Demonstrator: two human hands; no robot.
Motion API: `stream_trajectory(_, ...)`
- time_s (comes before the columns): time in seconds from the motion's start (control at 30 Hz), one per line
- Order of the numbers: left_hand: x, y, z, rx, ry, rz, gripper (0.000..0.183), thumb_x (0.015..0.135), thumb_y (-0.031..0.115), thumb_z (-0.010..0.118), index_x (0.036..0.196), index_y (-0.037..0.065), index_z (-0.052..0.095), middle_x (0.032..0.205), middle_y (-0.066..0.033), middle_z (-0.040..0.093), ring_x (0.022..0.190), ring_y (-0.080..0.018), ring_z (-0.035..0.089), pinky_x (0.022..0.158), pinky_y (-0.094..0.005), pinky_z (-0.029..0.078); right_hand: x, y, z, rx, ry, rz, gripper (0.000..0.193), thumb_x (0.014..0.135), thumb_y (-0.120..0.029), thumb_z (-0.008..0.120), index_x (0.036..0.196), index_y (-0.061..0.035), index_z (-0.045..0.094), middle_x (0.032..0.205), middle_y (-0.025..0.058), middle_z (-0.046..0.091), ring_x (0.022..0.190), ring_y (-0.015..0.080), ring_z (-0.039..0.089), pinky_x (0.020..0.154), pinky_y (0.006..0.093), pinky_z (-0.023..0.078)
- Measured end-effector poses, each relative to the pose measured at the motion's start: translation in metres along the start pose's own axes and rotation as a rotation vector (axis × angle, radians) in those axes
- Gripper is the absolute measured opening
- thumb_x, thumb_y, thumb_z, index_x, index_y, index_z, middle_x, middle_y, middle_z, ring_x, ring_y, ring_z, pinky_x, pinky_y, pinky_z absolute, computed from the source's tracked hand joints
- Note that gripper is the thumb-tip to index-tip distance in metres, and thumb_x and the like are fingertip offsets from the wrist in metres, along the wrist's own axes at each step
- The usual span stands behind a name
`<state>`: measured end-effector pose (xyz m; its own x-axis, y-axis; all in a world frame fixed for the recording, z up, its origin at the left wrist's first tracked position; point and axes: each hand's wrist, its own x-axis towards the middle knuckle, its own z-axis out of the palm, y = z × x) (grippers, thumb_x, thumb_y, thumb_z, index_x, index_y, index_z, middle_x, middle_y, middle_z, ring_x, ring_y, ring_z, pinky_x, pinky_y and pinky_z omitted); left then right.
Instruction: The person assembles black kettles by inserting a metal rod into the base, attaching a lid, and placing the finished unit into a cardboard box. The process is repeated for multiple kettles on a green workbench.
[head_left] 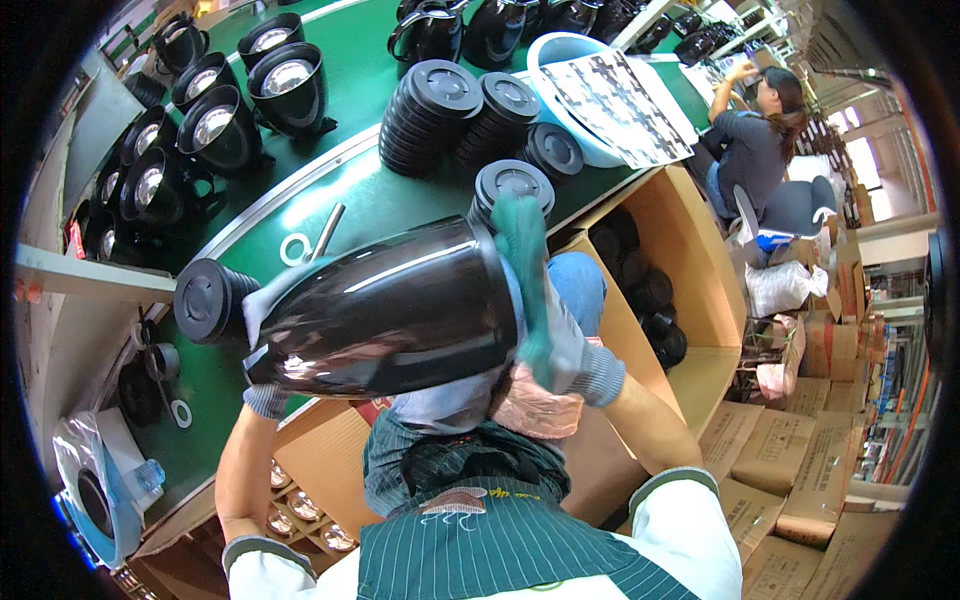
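Note:
A large glossy black jug body (390, 310) lies sideways in the air between my hands, above my lap at the table edge. My left hand (262, 308), in a grey glove, grips its narrower end; most of those fingers are hidden behind the jug. Against the wider end presses my right hand (540, 300), in a green-and-grey glove, its fingers pointing up and slightly blurred. Just beyond the right fingers stands a stack of round black lids (514, 185). Close to my left hand is another lid stack (208, 302).
Several black jugs with silvery insides (290, 85) stand on the green table (350, 205). A white ring (294, 249) and a metal rod (328, 232) lie nearby. A blue basin (590, 145) is behind. An open carton (715, 290) holds black parts. Another person (755, 140) sits far right.

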<state>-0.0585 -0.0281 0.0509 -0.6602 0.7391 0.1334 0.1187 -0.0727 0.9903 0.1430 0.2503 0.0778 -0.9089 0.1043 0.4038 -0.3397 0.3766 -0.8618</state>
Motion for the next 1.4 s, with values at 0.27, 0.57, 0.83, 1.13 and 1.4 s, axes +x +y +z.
stream_trajectory(0.27,0.013,0.038,-0.01,0.906,0.003,0.717,0.037,0.077,0.011,0.074,0.112,0.003,0.08,0.106,-0.0155,0.079,0.099,-0.0316,0.078,0.086,-0.0351,0.061,0.007,-0.025,0.027,0.882,0.254,0.52,0.067,0.113,-0.034,0.044,0.167,-0.0032,0.018,0.174,0.0113,0.02,0.156,0.0245,0.031,0.127,0.0394,0.03)
stream_trajectory(0.57,-0.003,-0.051,0.002,-0.349,-0.016,-0.244,0.037,0.085,0.019,0.078,0.115,-0.003,0.077,0.112,-0.0163,0.079,0.102,-0.0274,0.077,0.097,-0.0366,0.058,0.015,-0.04,-0.004,0.081,0.147,-0.209,0.102,0.094,-0.066,0.055,0.166,-0.0003,0.025,0.172,0.0278,0.016,0.159,0.0457,0.018,0.128,0.0536,0.014)
stream_trajectory(0.83,0.03,0.055,0.023,0.717,0.058,0.544,0.04,0.088,0.022,0.079,0.116,-0.006,0.076,0.113,-0.0164,0.079,0.103,-0.0255,0.077,0.101,-0.0372,0.055,-0.007,-0.047,-0.014,0.386,0.297,0.015,0.085,0.105,-0.05,0.05,0.165,0.0024,0.021,0.168,0.0214,0.028,0.154,0.0325,0.032,0.126,0.0403,0.024)
stream_trajectory(1.13,0.032,0.063,0.062,0.301,0.042,0.278,0.044,0.091,0.026,0.081,0.118,-0.009,0.074,0.115,-0.0164,0.078,0.104,-0.0234,0.076,0.106,-0.0379,0.053,-0.052,-0.03,-0.035,0.052,0.345,0.016,0.074,0.107,-0.051,0.043,0.16,-0.0004,0.035,0.143,0.025,0.051,0.126,0.0369,0.055,0.111,0.0463,0.04)
stream_trajectory(1.4,0.012,0.086,0.127,0.751,-0.18,0.516,0.065,0.071,0.028,0.088,0.128,0.002,0.071,0.124,-0.0225,0.073,0.109,-0.0375,0.075,0.095,-0.0433,0.059,-0.078,-0.021,-0.055,0.692,0.393,0.41,0.062,0.105,-0.036,0.055,0.154,0.0009,0.046,0.145,0.0142,0.057,0.131,0.0241,0.055,0.118,0.0394,0.04)
